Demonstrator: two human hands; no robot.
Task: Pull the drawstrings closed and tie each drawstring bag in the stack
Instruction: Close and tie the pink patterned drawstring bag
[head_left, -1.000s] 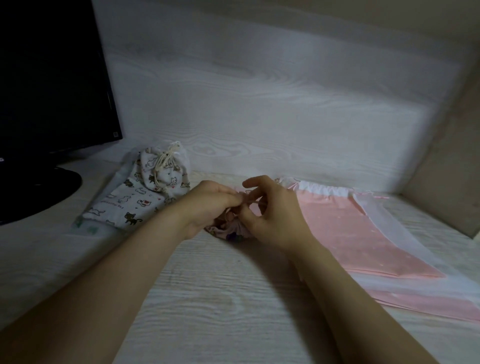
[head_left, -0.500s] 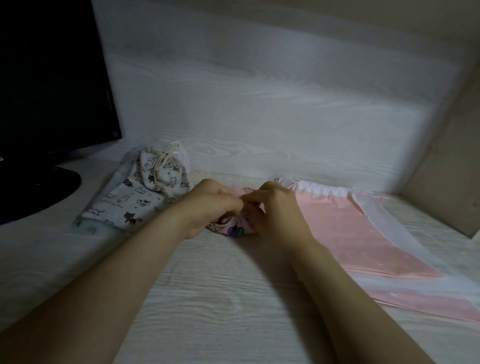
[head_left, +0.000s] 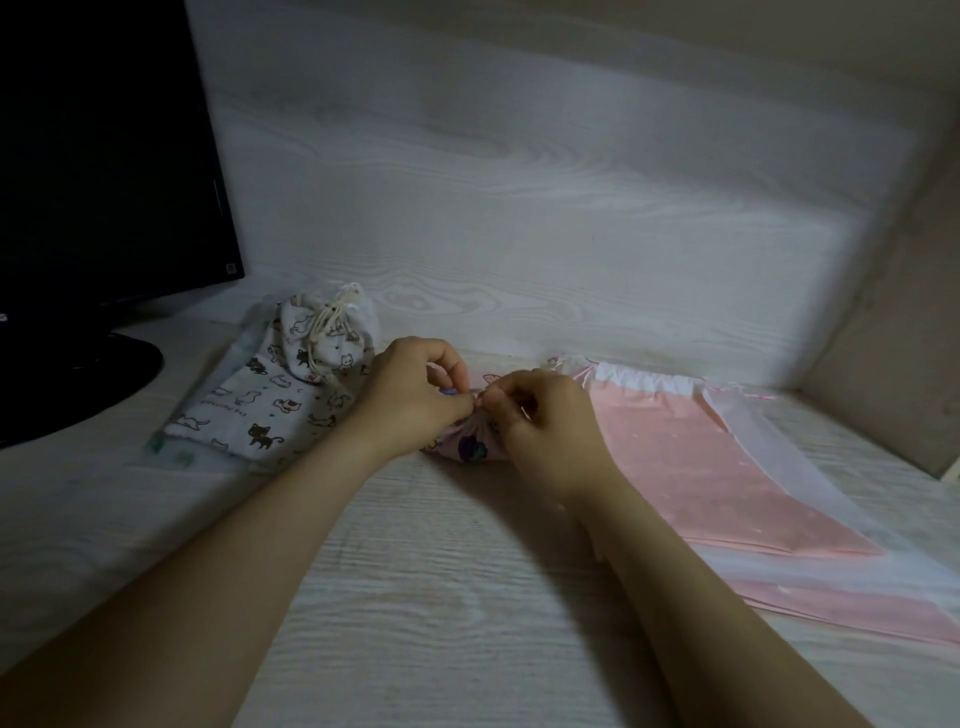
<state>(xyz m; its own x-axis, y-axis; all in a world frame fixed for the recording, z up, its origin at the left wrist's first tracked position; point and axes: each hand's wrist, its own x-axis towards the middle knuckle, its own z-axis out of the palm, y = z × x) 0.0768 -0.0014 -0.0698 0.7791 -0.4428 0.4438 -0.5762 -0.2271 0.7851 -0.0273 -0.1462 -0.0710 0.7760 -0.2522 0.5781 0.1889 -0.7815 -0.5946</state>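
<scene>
On your left, the cat-print bag (head_left: 322, 338) lies already tied. Your left hand (head_left: 415, 400) pinches the gathered mouth of the small pink bag (head_left: 467, 447), which rests on the table (head_left: 441, 597) between your hands. Your right hand (head_left: 545, 421) pinches there too, fingers curled (the cords are hidden under them). Pull both ends evenly and seat the knot tight against the gathers. The flat pink bags (head_left: 701, 457) at right wait untied.

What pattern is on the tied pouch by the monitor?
The tied pouch is white with little cartoon cats; head view.

A dark monitor (head_left: 104, 156) stands left on a dimly lit pale wood-grain desk (head_left: 441, 597).
</scene>
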